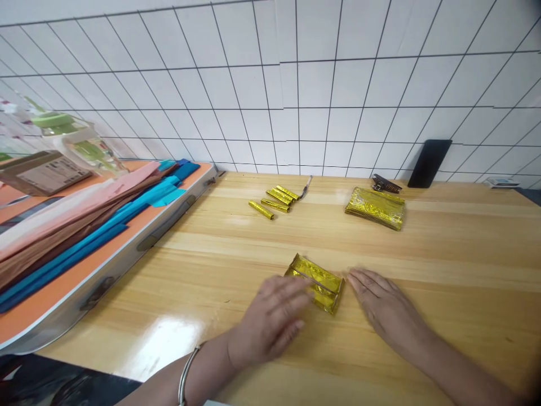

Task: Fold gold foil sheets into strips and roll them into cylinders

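Gold foil piece (323, 279) lies under, perhaps touching, left fingers (291, 293).

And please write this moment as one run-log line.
left hand: above folded gold foil | right hand: open beside it | gold foil rolls: farther back

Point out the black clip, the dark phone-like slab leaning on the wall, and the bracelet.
black clip (385, 184): head view, on its body.
dark phone-like slab (430, 163): head view, middle of its broad face.
bracelet (183, 379): head view, on its metal band.
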`<state>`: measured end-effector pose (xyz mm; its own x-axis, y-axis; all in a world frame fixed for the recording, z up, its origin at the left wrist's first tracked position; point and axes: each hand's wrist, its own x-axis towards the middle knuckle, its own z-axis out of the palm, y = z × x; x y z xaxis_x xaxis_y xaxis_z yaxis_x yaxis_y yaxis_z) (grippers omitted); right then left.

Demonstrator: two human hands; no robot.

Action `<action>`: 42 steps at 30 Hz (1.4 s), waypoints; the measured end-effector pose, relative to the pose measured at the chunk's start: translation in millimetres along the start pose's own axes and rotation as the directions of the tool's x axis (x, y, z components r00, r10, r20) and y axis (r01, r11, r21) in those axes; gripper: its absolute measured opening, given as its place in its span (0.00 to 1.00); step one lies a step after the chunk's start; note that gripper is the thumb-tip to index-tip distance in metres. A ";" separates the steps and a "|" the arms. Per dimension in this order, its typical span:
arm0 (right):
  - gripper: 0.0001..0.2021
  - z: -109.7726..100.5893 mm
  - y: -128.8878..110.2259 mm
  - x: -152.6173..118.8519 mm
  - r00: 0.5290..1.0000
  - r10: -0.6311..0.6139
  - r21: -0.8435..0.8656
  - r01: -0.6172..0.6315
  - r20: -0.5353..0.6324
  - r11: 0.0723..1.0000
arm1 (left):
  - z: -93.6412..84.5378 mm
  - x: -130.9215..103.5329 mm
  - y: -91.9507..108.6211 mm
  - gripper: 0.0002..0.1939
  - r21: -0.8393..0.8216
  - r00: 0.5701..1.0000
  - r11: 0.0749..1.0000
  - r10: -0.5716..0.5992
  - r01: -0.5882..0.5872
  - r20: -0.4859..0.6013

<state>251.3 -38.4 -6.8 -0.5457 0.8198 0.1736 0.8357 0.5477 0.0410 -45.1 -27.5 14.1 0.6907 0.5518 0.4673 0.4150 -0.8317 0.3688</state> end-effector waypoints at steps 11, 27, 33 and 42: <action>0.32 3.8 -28.4 -6.3 0.999 -0.028 0.080 0.025 0.027 0.996 | 8.1 -2.7 -23.7 0.37 0.110 0.912 0.932 -0.361 0.345 0.196; 0.33 -5.3 -27.5 -2.0 0.997 -0.031 0.077 0.026 0.065 0.997 | 14.8 0.1 -9.2 0.42 0.306 0.927 0.930 -0.284 0.204 0.244; 0.31 -20.0 -23.6 -1.8 0.990 -0.011 0.119 -0.006 0.141 0.993 | 21.4 4.1 -4.0 0.43 0.340 0.883 0.888 -0.402 0.310 0.242; 0.32 -1.1 -32.0 17.2 0.988 0.040 0.146 -0.062 0.150 0.987 | 26.9 15.5 -3.2 0.39 0.294 0.872 0.886 -0.431 0.360 0.232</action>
<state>215.2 -42.0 -4.1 -0.5147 0.8570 0.0251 0.8502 0.5139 -0.1140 -19.8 -17.9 -1.4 0.5607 0.8256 0.0626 0.7899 -0.5561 0.2585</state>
